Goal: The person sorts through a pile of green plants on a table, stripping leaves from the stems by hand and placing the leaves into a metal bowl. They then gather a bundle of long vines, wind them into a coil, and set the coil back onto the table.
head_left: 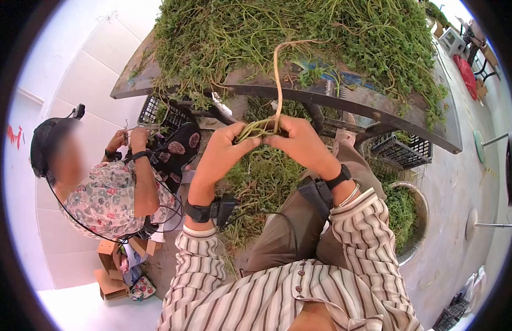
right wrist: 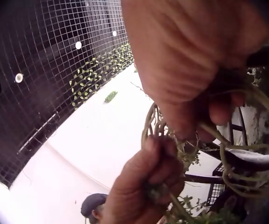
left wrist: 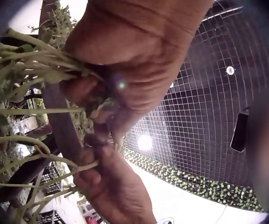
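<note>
Over the lap, between both hands, lies a small bundle of bent green plant stems (head_left: 256, 129). My left hand (head_left: 218, 153) grips its left end, thumb along the near side. At the other end, my right hand (head_left: 304, 144) pinches the stems close to the left thumb. One long pale stem (head_left: 278, 77) rises from the right fingers and bends to the right over the tabletop's edge. In the left wrist view, several stems (left wrist: 36, 112) fan out from the fingers. Looped stems (right wrist: 244, 179) hang beside the hands in the right wrist view.
Leafy greens (head_left: 300, 33) are heaped on the dark table (head_left: 377, 115) ahead. Cut greens (head_left: 256, 204) cover the floor between the legs. A metal basin (head_left: 424, 215) of greens stands right, a black crate (head_left: 402, 150) under the table. Another person (head_left: 112, 193) sits at left.
</note>
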The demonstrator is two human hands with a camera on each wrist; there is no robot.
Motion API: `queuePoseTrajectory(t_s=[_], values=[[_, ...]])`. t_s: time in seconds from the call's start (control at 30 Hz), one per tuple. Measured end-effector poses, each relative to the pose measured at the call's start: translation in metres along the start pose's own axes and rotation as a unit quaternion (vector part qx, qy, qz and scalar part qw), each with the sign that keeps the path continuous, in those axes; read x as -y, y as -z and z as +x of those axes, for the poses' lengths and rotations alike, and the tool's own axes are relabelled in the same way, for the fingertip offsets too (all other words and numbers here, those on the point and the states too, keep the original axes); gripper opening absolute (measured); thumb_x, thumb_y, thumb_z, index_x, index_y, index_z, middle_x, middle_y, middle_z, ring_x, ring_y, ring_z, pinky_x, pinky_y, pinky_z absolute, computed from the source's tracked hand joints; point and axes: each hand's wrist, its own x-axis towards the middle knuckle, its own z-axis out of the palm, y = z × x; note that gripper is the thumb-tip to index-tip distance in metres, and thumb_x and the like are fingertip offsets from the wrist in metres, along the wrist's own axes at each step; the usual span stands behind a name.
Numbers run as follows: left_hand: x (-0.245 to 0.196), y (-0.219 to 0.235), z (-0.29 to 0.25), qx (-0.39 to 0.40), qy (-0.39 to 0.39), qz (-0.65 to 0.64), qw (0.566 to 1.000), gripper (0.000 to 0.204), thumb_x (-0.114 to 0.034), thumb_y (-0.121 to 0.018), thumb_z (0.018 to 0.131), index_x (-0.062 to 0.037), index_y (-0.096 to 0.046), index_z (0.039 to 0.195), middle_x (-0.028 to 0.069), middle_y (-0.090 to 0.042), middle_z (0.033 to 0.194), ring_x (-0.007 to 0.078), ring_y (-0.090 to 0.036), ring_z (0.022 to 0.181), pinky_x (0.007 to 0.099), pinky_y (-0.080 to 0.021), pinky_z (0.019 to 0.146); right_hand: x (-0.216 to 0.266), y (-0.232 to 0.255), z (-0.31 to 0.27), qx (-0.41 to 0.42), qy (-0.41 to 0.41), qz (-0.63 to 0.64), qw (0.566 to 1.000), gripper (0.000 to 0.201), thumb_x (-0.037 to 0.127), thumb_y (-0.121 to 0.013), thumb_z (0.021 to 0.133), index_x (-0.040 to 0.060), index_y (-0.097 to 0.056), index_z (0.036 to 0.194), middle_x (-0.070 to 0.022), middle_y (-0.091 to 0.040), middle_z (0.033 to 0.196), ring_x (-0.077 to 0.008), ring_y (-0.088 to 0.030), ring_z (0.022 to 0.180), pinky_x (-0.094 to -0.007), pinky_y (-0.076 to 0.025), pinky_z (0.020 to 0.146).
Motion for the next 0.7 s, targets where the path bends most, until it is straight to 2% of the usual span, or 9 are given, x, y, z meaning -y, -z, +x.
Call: queuePoseTrajectory(t_s=[0.07,0.17,0.2,0.27,0.4,0.47,0.5,0.57,0.7], values=[[0.002,0.001,-0.004,0.001,-0.018,-0.003,1.000,0.026,-0.025,-0.055,0.086,0.0001,-0.056,0.083,-0.0003,-0.047,0.066,0.0073,-0.039,0.062,0.0241,-0.034,0.056,-0.001,-0.003,0.000,0.011,0.016,-0.048,0.999,0.022,0.012,-0.058,0.077,0.0020,-0.058,0.097,-0.0189,-0.059,0.075,-0.0289,-0.057,0.065,-0.0336,-0.044,0.062],[0.005,0.003,-0.014,-0.023,-0.021,-0.001,1.000,0.026,-0.024,-0.052,0.088,0.0010,-0.053,0.080,0.0005,-0.045,0.065,0.0080,-0.038,0.061,0.0246,-0.033,0.055,-0.001,-0.012,0.000,0.029,-0.013,-0.100,0.995,0.019,0.011,-0.057,0.077,0.0012,-0.058,0.093,-0.0205,-0.056,0.071,-0.0344,-0.055,0.063,-0.0368,-0.043,0.058],[0.003,0.000,-0.017,-0.023,-0.022,-0.004,0.999,0.026,-0.024,-0.052,0.088,0.0010,-0.053,0.080,0.0005,-0.045,0.065,0.0080,-0.038,0.061,0.0246,-0.033,0.055,-0.002,-0.013,0.002,0.029,-0.014,-0.102,0.994,0.019,0.011,-0.057,0.077,0.0012,-0.058,0.093,-0.0205,-0.056,0.071,-0.0344,-0.055,0.063,-0.0368,-0.043,0.058],[-0.003,-0.005,-0.023,-0.052,0.016,-0.022,0.998,0.027,-0.024,-0.050,0.089,0.0006,-0.052,0.078,0.0011,-0.043,0.064,0.0083,-0.037,0.060,0.0247,-0.033,0.055,-0.007,-0.016,0.005,0.016,0.047,-0.096,0.994,0.014,0.011,-0.056,0.078,-0.0001,-0.057,0.086,-0.0211,-0.054,0.068,-0.0369,-0.053,0.063,-0.0393,-0.042,0.056],[-0.003,-0.006,-0.032,-0.081,0.011,-0.028,0.996,0.029,-0.027,-0.050,0.089,-0.0010,-0.050,0.075,0.0018,-0.041,0.063,0.0083,-0.036,0.059,0.0243,-0.032,0.054,-0.022,-0.022,0.014,0.035,0.034,-0.106,0.993,0.013,0.011,-0.056,0.079,-0.0010,-0.055,0.080,-0.0205,-0.053,0.065,-0.0372,-0.054,0.062,-0.0404,-0.041,0.055],[-0.008,-0.001,-0.038,-0.051,0.062,-0.038,0.996,0.033,-0.030,-0.048,0.090,-0.0021,-0.049,0.073,0.0002,-0.041,0.062,0.0073,-0.034,0.058,0.0235,-0.030,0.053,-0.035,-0.022,0.017,0.048,0.068,-0.185,0.979,0.010,0.007,-0.053,0.082,-0.0012,-0.057,0.087,-0.0127,-0.058,0.064,-0.0235,-0.058,0.058,-0.0316,-0.044,0.055],[-0.007,0.000,-0.040,-0.052,0.063,-0.037,0.996,0.033,-0.030,-0.048,0.090,-0.0021,-0.049,0.073,0.0002,-0.041,0.062,0.0073,-0.034,0.058,0.0235,-0.030,0.053,-0.036,-0.024,0.017,0.048,0.069,-0.183,0.979,0.010,0.007,-0.053,0.082,-0.0012,-0.057,0.087,-0.0127,-0.058,0.064,-0.0235,-0.058,0.058,-0.0316,-0.044,0.055],[-0.001,0.001,-0.040,-0.068,0.047,-0.084,0.993,0.037,-0.038,-0.048,0.090,-0.0067,-0.047,0.070,-0.0039,-0.038,0.059,0.0038,-0.032,0.053,0.0206,-0.026,0.047,-0.036,-0.028,0.019,0.065,0.015,-0.126,0.990,0.011,0.009,-0.052,0.084,-0.0013,-0.057,0.086,-0.0123,-0.057,0.062,-0.0207,-0.056,0.056,-0.0316,-0.043,0.054],[0.004,-0.001,-0.042,-0.086,0.044,-0.098,0.990,0.036,-0.036,-0.047,0.091,-0.0064,-0.048,0.070,-0.0039,-0.038,0.058,0.0045,-0.032,0.052,0.0208,-0.026,0.047,-0.036,-0.032,0.022,0.069,0.034,-0.120,0.990,0.011,0.008,-0.052,0.085,-0.0014,-0.057,0.087,-0.0122,-0.055,0.061,-0.0185,-0.056,0.055,-0.0314,-0.043,0.053]])
